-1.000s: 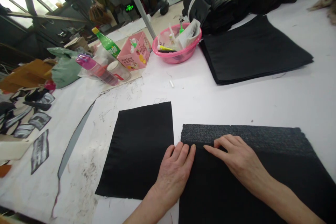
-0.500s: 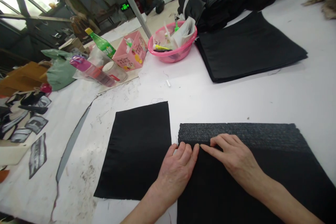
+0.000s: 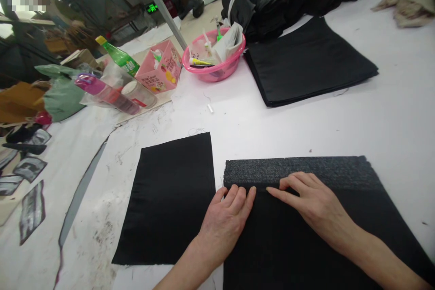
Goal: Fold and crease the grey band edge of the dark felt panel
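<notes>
A large black cloth (image 3: 288, 244) lies at the lower right, with a speckled dark grey strip (image 3: 326, 170) along its far edge. My left hand (image 3: 227, 213) rests near the cloth's left corner, its fingers bent and their tips pressing at the strip's lower edge. To its right, my right hand (image 3: 312, 204) pinches the cloth at that same edge, thumb and fingers closed on it. Left of both hands lies a smaller black cloth piece (image 3: 170, 199), untouched.
A pink basin (image 3: 217, 70) with tubes and papers stands behind, beside a pink box (image 3: 159, 68), a green bottle (image 3: 118, 56) and a purple bottle (image 3: 105, 93). Stacked black cloth (image 3: 312, 63) lies at the back right. Grey patches (image 3: 32, 213) lie far left.
My right hand has slid a little to the right along the strip's edge, widening the gap to my left hand. The whole view has shifted slightly.
</notes>
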`<state>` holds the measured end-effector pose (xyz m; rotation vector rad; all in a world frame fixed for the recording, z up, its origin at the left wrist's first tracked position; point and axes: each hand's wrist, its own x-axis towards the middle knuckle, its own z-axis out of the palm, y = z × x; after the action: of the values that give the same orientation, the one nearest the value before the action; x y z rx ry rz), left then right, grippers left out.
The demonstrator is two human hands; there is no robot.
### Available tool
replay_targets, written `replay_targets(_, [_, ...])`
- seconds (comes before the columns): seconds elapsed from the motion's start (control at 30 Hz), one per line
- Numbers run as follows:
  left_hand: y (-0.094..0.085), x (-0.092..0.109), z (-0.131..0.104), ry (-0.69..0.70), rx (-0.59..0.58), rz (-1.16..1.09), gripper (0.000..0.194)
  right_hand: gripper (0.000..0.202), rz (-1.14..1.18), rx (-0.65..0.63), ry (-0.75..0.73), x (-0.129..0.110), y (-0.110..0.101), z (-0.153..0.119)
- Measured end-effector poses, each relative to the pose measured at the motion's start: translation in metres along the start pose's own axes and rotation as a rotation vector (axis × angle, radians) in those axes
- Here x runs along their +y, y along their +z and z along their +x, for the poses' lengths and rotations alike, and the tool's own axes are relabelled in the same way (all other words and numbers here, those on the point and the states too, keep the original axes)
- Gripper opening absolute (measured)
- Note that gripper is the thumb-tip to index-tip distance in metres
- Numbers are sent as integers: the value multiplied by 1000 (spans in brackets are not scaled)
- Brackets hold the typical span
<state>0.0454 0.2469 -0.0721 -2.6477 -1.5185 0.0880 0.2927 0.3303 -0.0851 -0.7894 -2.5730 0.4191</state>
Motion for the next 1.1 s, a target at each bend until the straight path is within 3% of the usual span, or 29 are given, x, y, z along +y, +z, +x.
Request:
replay_targets(0.5, [-5,4,13,78,-36,-6,46,31,-23,27,24,-2,-1,2])
replay_targets(0.83, [-9,6,24,106,-30,-65,47,32,-34,-4,9,19,-20,-16])
replay_targets(1.1, [-10,10,25,132,-46,-48,47,34,-80,13,3,18,-20,-21])
